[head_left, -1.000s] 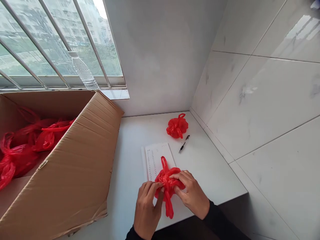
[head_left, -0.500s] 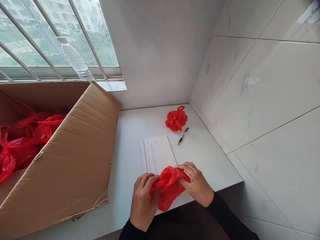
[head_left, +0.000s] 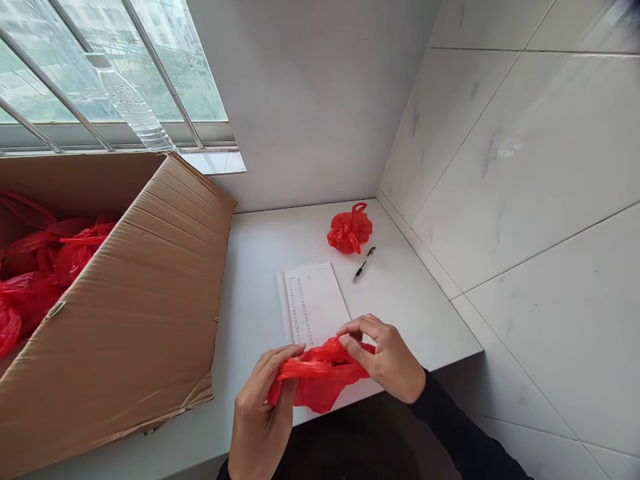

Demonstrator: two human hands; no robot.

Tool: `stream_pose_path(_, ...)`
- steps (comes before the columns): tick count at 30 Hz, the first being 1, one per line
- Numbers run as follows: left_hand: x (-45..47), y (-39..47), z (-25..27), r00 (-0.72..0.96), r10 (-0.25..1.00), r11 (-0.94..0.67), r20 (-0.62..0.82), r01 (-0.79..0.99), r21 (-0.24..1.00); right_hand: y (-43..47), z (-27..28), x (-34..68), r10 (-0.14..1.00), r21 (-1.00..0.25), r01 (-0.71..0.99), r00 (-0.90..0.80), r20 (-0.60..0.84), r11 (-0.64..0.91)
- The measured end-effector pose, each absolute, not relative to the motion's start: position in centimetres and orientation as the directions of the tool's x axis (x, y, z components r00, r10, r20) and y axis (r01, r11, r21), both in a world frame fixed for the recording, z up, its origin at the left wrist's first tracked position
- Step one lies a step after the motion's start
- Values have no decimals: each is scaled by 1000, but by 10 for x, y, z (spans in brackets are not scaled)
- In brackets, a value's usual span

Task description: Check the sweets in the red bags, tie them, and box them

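A red plastic bag is stretched between my two hands over the front edge of the white table. My left hand is closed on the bag's left end, thumb below and fingers above. My right hand pinches the top of the bag on its right side. The bag's upper edge is gathered into folds, and what is inside it, if anything, is hidden. Just behind the bag lies a sheet of paper with columns of small printed or written marks, its near end covered by the bag.
A knotted red bag sits at the back of the white table, with a black pen in front of it. On the left, a large cardboard box holds several red bags. A clear bottle stands by the barred window.
My left hand has moved left and toward me, pulling the bag wider and flatter. My right hand has shifted slightly up and left, still pinching the bag. The view has tilted slightly.
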State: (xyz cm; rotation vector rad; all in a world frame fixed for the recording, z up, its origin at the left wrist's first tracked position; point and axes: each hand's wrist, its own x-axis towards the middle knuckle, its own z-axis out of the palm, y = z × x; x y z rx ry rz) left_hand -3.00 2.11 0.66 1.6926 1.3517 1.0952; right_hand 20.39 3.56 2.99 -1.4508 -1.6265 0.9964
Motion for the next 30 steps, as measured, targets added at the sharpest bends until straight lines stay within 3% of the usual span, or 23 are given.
stream_pose_path(5, -45, 9, 10, -170, 970, -78, 174, 459, 885, 23, 21, 228, 975, -972, 230, 220, 9, -43)
stream_pose_path(7, -47, 3, 11, -198, 962, -71, 188, 482, 873, 11, 24, 233, 951, -967, 246, 308, 15, -64)
stream_pose_path(9, -46, -2, 14, -184, 966, -66, 180, 501, 863, -1, 34, 229, 927, -945, 328, 353, 125, 2)
stream_pose_path(11, -43, -5, 19, -156, 974, -63, 166, 517, 854, -7, 48, 217, 928, -899, 401, 237, 289, 177)
stream_pose_path(14, -38, -8, 28, -115, 976, -99, 186, 526, 845, -4, 61, 196, 901, -773, 463, -195, 388, 433)
stream_pose_path(17, -33, -8, 34, -103, 979, -101, 177, 509, 855, 5, 57, 186, 880, -621, 634, -416, 229, 461)
stream_pose_path(21, -29, -10, 39, -140, 959, -128, 247, 563, 817, 1, 44, 190, 908, -524, 800, -403, -112, 291)
stream_pose_path(24, -28, -14, 39, -125, 954, -125, 273, 660, 741, -4, 36, 194, 896, -404, 871, -387, -217, 278)
stream_pose_path(26, -27, -16, 39, -122, 979, -52, 162, 622, 782, -1, 29, 194, 895, -357, 887, -386, -224, 293)
stream_pose_path(30, -23, -19, 34, -130, 987, 134, -96, 328, 935, 17, 9, 189, 904, -361, 893, -364, -223, 270)
